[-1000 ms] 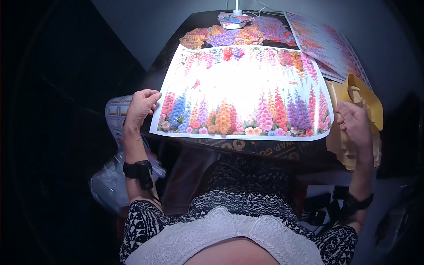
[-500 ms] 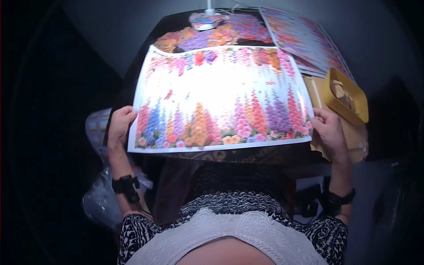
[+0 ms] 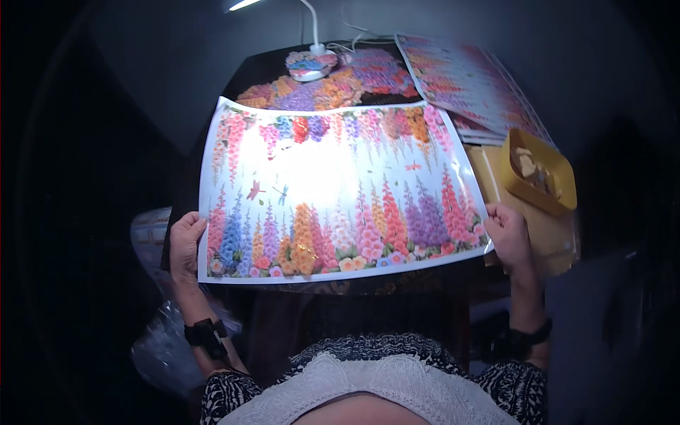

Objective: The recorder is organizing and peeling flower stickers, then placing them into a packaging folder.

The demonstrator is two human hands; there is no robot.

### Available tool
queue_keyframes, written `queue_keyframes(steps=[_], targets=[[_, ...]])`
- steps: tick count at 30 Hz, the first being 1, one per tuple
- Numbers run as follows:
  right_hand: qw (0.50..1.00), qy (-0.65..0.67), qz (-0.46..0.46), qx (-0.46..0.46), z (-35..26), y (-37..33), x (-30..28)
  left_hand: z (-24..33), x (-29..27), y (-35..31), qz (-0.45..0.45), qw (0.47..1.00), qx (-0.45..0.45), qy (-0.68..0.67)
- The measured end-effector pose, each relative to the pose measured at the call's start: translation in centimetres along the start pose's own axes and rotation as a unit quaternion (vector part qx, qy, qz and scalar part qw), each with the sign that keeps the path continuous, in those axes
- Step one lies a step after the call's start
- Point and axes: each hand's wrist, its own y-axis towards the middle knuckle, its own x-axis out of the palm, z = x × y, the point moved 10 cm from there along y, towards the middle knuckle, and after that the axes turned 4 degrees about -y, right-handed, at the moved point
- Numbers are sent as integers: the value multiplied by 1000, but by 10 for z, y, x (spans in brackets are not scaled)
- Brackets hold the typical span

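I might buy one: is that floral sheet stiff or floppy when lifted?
The floral sheet is probably floppy, since its upper edge waves. It's likely light, looking thin at its rim. Bright glare hints at a smooth, perhaps slippery surface.

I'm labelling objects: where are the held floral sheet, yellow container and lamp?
Held floral sheet [image 3: 337, 193], head view: its middle.
Yellow container [image 3: 555, 165], head view: far inner wall.
Lamp [image 3: 316, 37], head view: white stem.
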Motion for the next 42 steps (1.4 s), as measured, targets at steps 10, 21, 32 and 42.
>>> queue_keyframes(steps=[10, 21, 32, 42], targets=[[1000, 9, 5, 8, 10, -2, -3, 7, 3, -8, 19, 1000, 4, -3], [997, -77, -22, 4, 2, 27, -8, 10, 1, 7, -6, 998, -24, 59], [985, -120, -72, 106, -7, 44, 7, -6, 14, 39, -69, 992, -92, 42], [996, 44, -74, 3, 25, 67, 19, 1, 19, 26, -43, 993, -60, -91]])
